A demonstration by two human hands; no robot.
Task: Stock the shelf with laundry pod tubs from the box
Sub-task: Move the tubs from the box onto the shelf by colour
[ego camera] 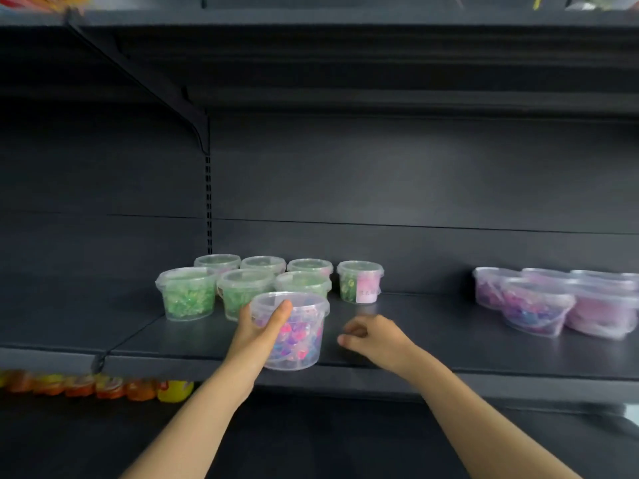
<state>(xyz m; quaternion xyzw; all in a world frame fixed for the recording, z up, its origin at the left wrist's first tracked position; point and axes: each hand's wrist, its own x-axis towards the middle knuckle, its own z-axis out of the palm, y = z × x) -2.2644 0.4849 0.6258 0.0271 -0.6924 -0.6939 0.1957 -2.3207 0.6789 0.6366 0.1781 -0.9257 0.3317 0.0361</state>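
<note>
My left hand [256, 335] has its fingers [280, 314] curled round a clear tub of pink and purple pods [299, 344] at the front edge of the dark shelf [432, 344]. My right hand [375, 337] hangs just right of that tub, apart from it, loosely curled on nothing. Behind my left fingers stand the green-pod tubs [186, 295]. Well right of my right hand are more pink-pod tubs [536, 305].

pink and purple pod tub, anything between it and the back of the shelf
Yes, two rows of green pod tubs stand directly behind the pink and purple pod tub. The shelf to its right looks open.
</note>
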